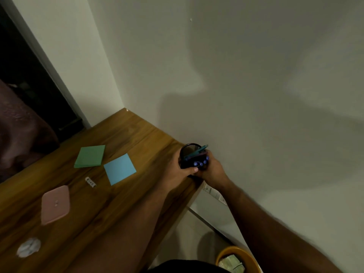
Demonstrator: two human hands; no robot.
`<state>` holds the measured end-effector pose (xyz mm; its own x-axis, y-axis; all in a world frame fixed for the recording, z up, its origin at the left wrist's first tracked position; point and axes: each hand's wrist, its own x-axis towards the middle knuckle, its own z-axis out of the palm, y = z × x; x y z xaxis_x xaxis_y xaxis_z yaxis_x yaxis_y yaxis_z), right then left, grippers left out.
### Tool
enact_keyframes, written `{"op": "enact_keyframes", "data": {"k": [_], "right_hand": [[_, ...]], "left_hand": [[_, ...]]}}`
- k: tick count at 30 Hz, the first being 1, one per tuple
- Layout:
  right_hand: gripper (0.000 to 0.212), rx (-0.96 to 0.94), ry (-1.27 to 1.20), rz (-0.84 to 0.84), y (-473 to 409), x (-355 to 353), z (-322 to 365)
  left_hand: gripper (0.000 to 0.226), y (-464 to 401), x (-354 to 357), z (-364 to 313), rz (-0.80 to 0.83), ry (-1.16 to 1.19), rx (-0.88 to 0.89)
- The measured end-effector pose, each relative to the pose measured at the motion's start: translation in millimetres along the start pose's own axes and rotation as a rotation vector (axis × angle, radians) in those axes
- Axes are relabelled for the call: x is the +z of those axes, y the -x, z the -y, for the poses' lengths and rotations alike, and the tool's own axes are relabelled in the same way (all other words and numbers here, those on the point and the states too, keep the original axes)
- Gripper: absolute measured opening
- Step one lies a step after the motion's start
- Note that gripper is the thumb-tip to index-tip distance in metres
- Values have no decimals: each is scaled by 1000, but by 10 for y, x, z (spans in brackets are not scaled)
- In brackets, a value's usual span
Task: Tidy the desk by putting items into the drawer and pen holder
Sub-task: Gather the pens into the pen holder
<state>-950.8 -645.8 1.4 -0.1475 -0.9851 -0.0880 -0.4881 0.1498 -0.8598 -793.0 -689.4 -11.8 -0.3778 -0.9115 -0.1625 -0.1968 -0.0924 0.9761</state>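
Two hands: both meet at the pen holder (190, 154), at the far right corner of the table (126, 134), close to the wall.
Left hand (180, 167): its fingers curl round the side of the holder and steady it; the thumb lies across the front.
Right hand (209, 169): it grips a bundle of pens (200, 162), blue caps toward the camera, pressed against the holder's rim.
Pens: they lean over the rim; how deep they sit inside I cannot tell.
Step in hand: filling the holder, it seems, while the holder is kept from tipping.
Next move: I judge the right hand must let the pens slide down fully, then both hands let go with the holder standing upright.
Still on the table: a green pad (90, 156) and a blue pad (119, 168) just beside each other, a small white strip (90, 182), a pink case (55, 204) and a white crumpled thing (29, 247), all well apart from the holder.
After that: these probably go to the drawer, which is not in view.
Floor: a yellow bin (239, 259) below the table edge.
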Motion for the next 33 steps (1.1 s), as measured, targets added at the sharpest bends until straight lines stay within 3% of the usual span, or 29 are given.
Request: {"op": "enact_keyframes", "data": {"k": [11,20,24,27,29,33], "right_hand": [[75,69,-56,-13,-115,-63,-42],[58,111,38,-154,-66,-105,-105],[51,127,103,-178,-6,-77,-132],[39,182,196,-194,84,-71,-137],[25,167,278,-177,176,-24,-153],[18,119,316,1,304,291,-98]], "left_hand": [[81,-195,101,27,0,-8,-3],[70,-234,286,-26,-23,-25,24],[75,-211,294,-25,-30,-36,16],[98,-158,255,-17,-71,-42,-51],[106,-84,199,2,-112,-52,-112],[90,208,-4,151,-259,-24,-135]]}}
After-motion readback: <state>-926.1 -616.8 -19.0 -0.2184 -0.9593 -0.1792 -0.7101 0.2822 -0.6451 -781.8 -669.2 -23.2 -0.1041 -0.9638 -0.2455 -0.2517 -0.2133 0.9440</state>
